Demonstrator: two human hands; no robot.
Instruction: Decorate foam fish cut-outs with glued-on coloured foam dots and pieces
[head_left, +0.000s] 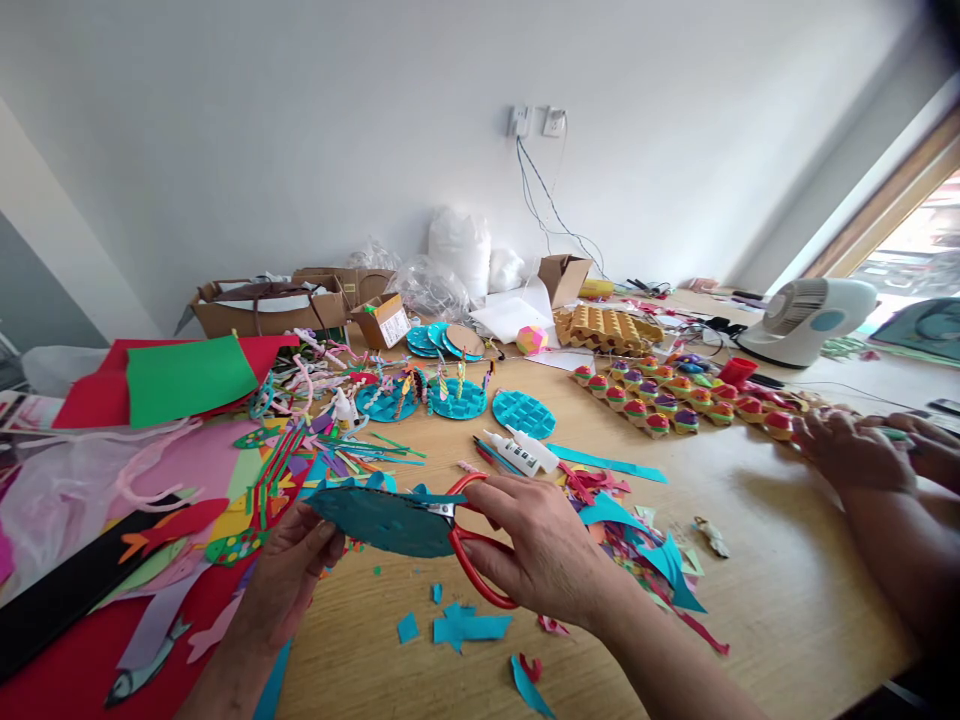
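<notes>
My left hand (pixel 296 560) pinches the left edge of a round blue disc (pixel 390 522), which is tilted so that its underside shows. Blue paper tabs stick up along the far rim. In my right hand (pixel 536 545) is a pair of red-handled scissors (pixel 480 575), fingers and thumb through the loops. The blades meet the disc's right edge, and their tips are hidden. On the table below lie blue paper scraps (pixel 469 627). Beyond the disc stand white glue bottles (pixel 514 455) lying on their sides, and a woven blue disc (pixel 523 412).
A co-worker's hands (pixel 855 450) are at the right, by a painted egg carton (pixel 675 400). A white fan (pixel 810 315) stands behind them. Coloured paper scraps (pixel 637 540) lie right of my hand. Red and green sheets (pixel 191 380) and craft pieces cover the left.
</notes>
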